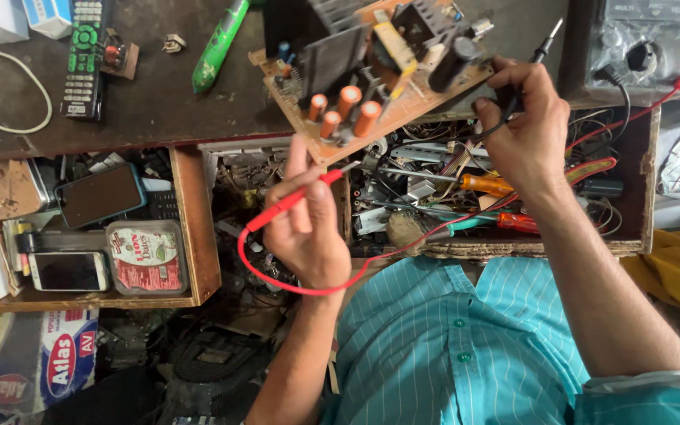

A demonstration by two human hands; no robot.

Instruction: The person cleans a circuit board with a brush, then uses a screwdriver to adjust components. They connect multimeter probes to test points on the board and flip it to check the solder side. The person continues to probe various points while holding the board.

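Note:
My left hand [306, 228] grips a red test probe [297, 197], its metal tip touching the lower edge of a brown circuit board [403, 102]. The board carries orange capacitors [344, 110], black heat sinks and a black cylinder. It is tilted above the workbench. My right hand [522, 130] holds the board's right edge and pinches a black test probe [541, 51] that points up and to the right. A red lead [293, 290] loops below my left hand. Red and black leads run to a grey multimeter [647, 43] at the top right.
An open drawer [639, 197] under the board holds screwdrivers, wires and metal parts. A left drawer [202, 228] holds phones and a plastic tub. A remote control [84, 59], a green tool [218, 47] and a white cable [17, 79] lie on the dark bench.

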